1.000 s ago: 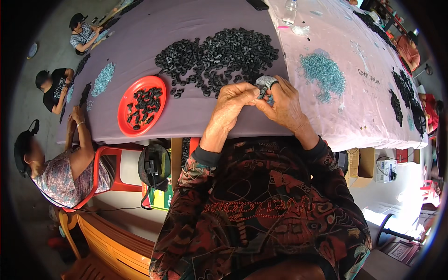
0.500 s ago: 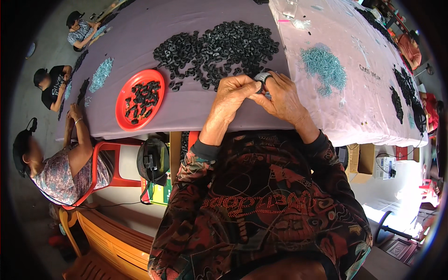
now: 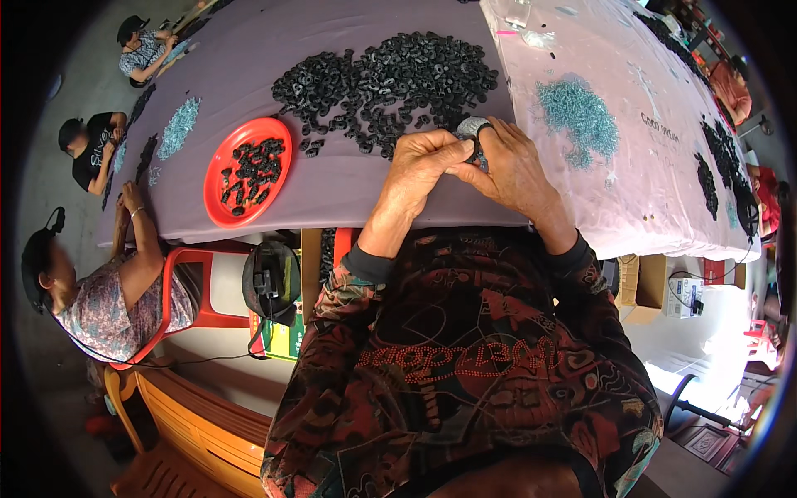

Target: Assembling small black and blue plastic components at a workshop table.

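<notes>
Both hands meet over the near edge of the purple-covered table (image 3: 349, 195). My left hand (image 3: 419, 170) is closed in a pinch, with thumb and forefinger on a small black plastic piece (image 3: 474, 153) that is mostly covered. My right hand (image 3: 516, 166) is closed against it, its thumb reaching to the left fingertips. A grey band or finger cover (image 3: 471, 126) shows at a right finger. A little pale blue shows inside the right fingers; what it belongs to is hidden. Just beyond the hands spreads a large heap of ridged black plastic pieces (image 3: 415, 70).
Left of my hands stands a red oval tray (image 3: 214, 187) holding black pieces. Pale blue small parts (image 3: 579, 120) lie piled on the pink cloth (image 3: 639, 199) at right; another blue pile (image 3: 178, 129) lies far left. Several people sit along the table, the nearest person (image 3: 124, 290) on a red chair.
My right hand has turned slightly, its knuckles rising and shifting right while its thumb stays by the left fingertips. The left hand keeps its pinch, nearly in place.
</notes>
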A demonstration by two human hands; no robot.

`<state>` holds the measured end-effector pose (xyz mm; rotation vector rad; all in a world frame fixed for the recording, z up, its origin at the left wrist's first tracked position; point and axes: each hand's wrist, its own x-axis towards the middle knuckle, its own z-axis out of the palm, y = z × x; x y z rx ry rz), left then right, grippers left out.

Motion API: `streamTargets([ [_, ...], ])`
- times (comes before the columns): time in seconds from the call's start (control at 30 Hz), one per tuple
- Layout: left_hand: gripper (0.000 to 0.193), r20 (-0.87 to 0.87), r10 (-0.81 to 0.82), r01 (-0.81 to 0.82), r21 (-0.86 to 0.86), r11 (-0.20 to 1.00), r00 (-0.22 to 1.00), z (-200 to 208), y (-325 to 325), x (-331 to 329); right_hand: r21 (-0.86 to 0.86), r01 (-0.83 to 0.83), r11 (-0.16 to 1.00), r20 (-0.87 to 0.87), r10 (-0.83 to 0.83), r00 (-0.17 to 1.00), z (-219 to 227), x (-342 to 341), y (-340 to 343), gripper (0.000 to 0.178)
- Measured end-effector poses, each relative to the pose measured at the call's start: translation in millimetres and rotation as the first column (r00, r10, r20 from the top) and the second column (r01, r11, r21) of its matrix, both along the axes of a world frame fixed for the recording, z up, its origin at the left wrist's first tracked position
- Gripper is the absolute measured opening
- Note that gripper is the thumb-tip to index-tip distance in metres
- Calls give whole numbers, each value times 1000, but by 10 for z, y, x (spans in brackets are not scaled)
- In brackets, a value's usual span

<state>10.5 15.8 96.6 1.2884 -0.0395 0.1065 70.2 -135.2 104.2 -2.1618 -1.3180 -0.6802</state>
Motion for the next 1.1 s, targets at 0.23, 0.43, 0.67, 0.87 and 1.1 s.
streamTargets([
  [0.23,16,26,35,-36,7,999,999,30,11,-14,-23,-13,1000,-82,11,997,36,-19,-27,47],
  [0.43,15,2,9,-9,10,1000,1000,36,25,-15,14,-10,1000,59,10,998,-4,-21,-10,41],
  [0.67,15,-65,-15,21,97,995,998,14,36,-3,65,-26,998,107,19,994,-82,-7,22,35],
  [0.87,14,-48,-24,30,118,993,999,-5,48,14,61,-21,998,60,17,998,-100,-7,33,35],
  [1.1,13,-26,-32,35,107,994,999,-29,75,16,54,-46,998,61,43,997,-114,-13,44,35],
])
